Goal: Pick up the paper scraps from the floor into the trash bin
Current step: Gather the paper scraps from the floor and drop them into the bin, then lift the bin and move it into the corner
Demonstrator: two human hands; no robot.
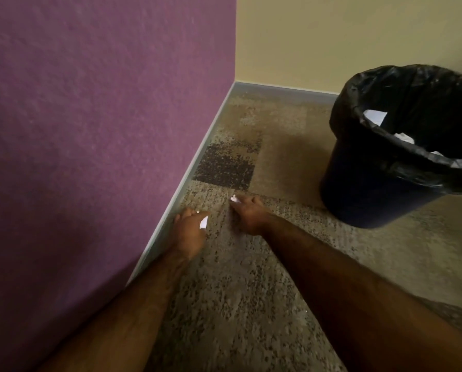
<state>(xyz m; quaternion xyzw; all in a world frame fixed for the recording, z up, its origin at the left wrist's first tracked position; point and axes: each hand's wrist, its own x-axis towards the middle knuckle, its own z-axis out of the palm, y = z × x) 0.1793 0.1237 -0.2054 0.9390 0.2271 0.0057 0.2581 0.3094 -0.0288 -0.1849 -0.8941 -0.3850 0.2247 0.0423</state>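
A white scrap (pixel 203 222) sits in the curled fingers of the left hand (pixel 189 233), at the middle of the frame beside the baseboard (pixel 182 196). A smaller scrap (pixel 234 199) is pinched at the fingertips of the right hand (pixel 248 214), down on the carpeted floor (pixel 251 304). Both hands gather at once, probably to save trips. The black-lined trash bin (pixel 372 189) stands at the right, well apart, with paper (pixel 374 116) already inside.

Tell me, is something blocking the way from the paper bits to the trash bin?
Nothing I can see. The left hand holds a white scrap, and the right hand pinches a smaller scrap. Only bare carpet lies between them and the trash bin, whose top is open.
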